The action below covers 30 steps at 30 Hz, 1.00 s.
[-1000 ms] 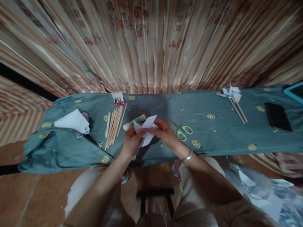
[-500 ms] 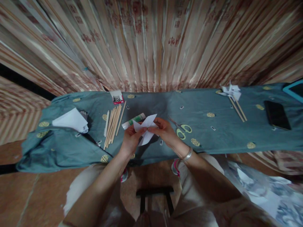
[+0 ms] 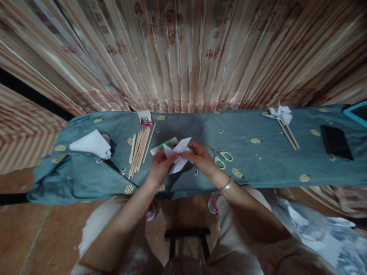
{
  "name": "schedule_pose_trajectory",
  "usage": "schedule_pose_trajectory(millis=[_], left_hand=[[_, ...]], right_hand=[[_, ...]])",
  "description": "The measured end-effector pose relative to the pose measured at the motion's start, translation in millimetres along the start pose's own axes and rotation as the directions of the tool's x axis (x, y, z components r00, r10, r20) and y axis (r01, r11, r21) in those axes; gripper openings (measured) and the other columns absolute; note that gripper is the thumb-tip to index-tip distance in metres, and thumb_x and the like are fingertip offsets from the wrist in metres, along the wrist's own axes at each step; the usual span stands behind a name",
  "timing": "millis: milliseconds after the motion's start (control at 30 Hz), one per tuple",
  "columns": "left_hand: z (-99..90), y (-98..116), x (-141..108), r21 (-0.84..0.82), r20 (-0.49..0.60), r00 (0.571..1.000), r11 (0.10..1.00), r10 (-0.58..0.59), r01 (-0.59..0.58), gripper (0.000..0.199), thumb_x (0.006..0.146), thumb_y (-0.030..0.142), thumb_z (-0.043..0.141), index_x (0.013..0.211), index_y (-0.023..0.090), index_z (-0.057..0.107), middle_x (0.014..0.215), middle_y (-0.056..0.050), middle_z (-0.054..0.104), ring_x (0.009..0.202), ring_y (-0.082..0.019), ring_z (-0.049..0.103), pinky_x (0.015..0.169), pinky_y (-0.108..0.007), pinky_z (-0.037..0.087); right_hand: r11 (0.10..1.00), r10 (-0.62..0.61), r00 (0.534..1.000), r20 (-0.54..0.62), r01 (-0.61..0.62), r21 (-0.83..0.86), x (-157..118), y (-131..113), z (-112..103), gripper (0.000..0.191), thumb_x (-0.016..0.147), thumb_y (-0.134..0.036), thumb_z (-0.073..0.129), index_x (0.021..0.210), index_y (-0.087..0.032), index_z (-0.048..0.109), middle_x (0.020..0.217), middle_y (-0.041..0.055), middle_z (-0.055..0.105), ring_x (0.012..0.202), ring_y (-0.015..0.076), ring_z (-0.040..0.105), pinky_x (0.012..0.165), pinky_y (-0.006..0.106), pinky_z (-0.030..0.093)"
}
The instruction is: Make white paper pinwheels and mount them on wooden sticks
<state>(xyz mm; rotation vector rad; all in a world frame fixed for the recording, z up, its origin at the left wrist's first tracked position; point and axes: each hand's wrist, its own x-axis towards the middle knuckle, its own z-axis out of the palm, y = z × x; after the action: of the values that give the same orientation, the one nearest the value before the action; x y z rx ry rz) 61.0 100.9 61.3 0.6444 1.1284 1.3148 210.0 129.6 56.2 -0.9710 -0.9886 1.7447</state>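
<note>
A folded white paper pinwheel [image 3: 180, 165] is held between both hands above the middle of the table. My left hand [image 3: 161, 165] pinches it from the left, thumb on its centre. From the right, my right hand [image 3: 200, 157] grips it with the thumb near the centre too; a silver bangle is on that wrist. Just behind my left hand lies a green and white glue stick [image 3: 164, 146]. Scissors with light green handles [image 3: 220, 156] rest to the right of my right hand. The undersides of the fingers are partly hidden by the paper.
Wooden sticks [image 3: 139, 151] and a small red and white box [image 3: 146, 119] with metal pieces lie left of centre. Farther left is a stack of white paper [image 3: 91, 144]. At the right are finished-looking pinwheels on sticks [image 3: 281, 114], a black phone [image 3: 336, 142] and a blue-edged device [image 3: 357, 114].
The view has shifted slightly, so the objects on the left appear a little farther right. Both hands keep their hold on the pinwheel, with hardly any movement.
</note>
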Motion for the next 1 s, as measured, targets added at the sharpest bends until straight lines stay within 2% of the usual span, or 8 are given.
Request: schedule_pose_trajectory(millis=[133,300,433,533,633,700,800,1000], left_hand=[[-1.2,2.6,-0.6,0.007,0.019,0.999,0.999,0.039,-0.039,0.042,0.05,0.036,0.095,0.083,0.016,0.075,0.076,-0.001,0.073,0.067,-0.013,0.065,0.067,-0.025,0.052],[-12.5,15.8,3.4,-0.011,0.056,0.995,0.997,0.078,-0.078,0.053,0.069,0.068,0.075,0.083,0.016,0.075,0.081,-0.007,0.074,0.077,-0.02,0.069,0.073,-0.031,0.056],[-39.4,25.5,25.6,0.179,-0.095,0.966,0.958,0.242,-0.223,0.039,0.076,0.053,0.072,0.089,0.016,0.072,0.087,-0.007,0.074,0.08,-0.019,0.069,0.075,-0.031,0.055],[-60.9,30.1,47.1,0.589,-0.12,0.905,0.763,0.408,-0.266,0.025,0.078,0.034,0.063,0.09,0.014,0.071,0.085,-0.007,0.072,0.073,-0.019,0.067,0.071,-0.03,0.053],[-74.8,32.7,61.0,0.917,0.037,0.904,0.345,0.425,-0.2,0.031,0.079,0.021,0.056,0.104,0.012,0.071,0.093,-0.009,0.073,0.075,-0.02,0.068,0.076,-0.032,0.054],[-79.1,33.1,65.1,0.967,0.101,0.907,0.173,0.41,-0.186,0.033,0.078,0.018,0.055,0.106,0.012,0.071,0.101,-0.012,0.074,0.085,-0.023,0.07,0.084,-0.035,0.054],[-81.3,32.4,67.8,0.976,0.132,0.908,0.108,0.398,-0.189,0.028,0.078,0.017,0.055,0.1,0.014,0.072,0.106,-0.014,0.074,0.098,-0.028,0.07,0.092,-0.038,0.052],[-82.3,34.5,72.1,0.981,0.155,0.915,0.049,0.372,-0.186,0.019,0.077,0.02,0.058,0.09,0.018,0.072,0.099,-0.012,0.076,0.097,-0.03,0.07,0.091,-0.038,0.051]], right_hand=[[1.0,-0.018,1.0,-0.003,0.018,-0.005,2.5,1.3,-2.6,0.034,0.059,-0.027,0.085,0.089,-0.021,0.068,0.085,-0.0011,0.075,0.075,0.0151,0.068,0.075,0.031,0.054],[0.998,-0.059,0.998,-0.025,0.058,-0.02,6.2,0.4,-7.8,0.032,0.059,-0.027,0.086,0.086,-0.022,0.068,0.083,-0.002,0.075,0.075,0.0154,0.068,0.075,0.031,0.054],[0.998,-0.068,0.997,-0.04,0.068,0.004,8.7,-1.7,-10.6,0.031,0.057,-0.026,0.086,0.083,-0.022,0.069,0.08,-0.0032,0.075,0.072,0.0144,0.067,0.074,0.03,0.054],[0.998,-0.061,0.997,-0.044,0.062,0.027,9.2,-3.2,-12.4,0.031,0.056,-0.025,0.087,0.082,-0.022,0.07,0.08,-0.003,0.075,0.071,0.0141,0.067,0.074,0.03,0.054],[0.997,-0.056,0.997,-0.047,0.058,0.047,9.5,-3.6,-15.2,0.033,0.056,-0.026,0.088,0.083,-0.022,0.069,0.082,-0.0025,0.076,0.073,0.0146,0.068,0.075,0.03,0.055],[0.997,-0.058,0.997,-0.057,0.061,0.052,10.0,-3.4,-17.4,0.035,0.055,-0.026,0.089,0.083,-0.022,0.069,0.083,-0.0025,0.076,0.073,0.0146,0.068,0.075,0.03,0.054],[0.996,-0.066,0.996,-0.06,0.069,0.052,9.9,-4.1,-19.8,0.037,0.054,-0.029,0.09,0.082,-0.022,0.068,0.083,-0.0021,0.076,0.073,0.0145,0.068,0.074,0.03,0.054],[0.995,-0.064,0.994,-0.087,0.07,0.071,6.2,-10.9,-20.8,0.036,0.052,-0.028,0.09,0.08,-0.021,0.069,0.078,-0.003,0.075,0.069,0.013,0.066,0.07,0.027,0.053]])
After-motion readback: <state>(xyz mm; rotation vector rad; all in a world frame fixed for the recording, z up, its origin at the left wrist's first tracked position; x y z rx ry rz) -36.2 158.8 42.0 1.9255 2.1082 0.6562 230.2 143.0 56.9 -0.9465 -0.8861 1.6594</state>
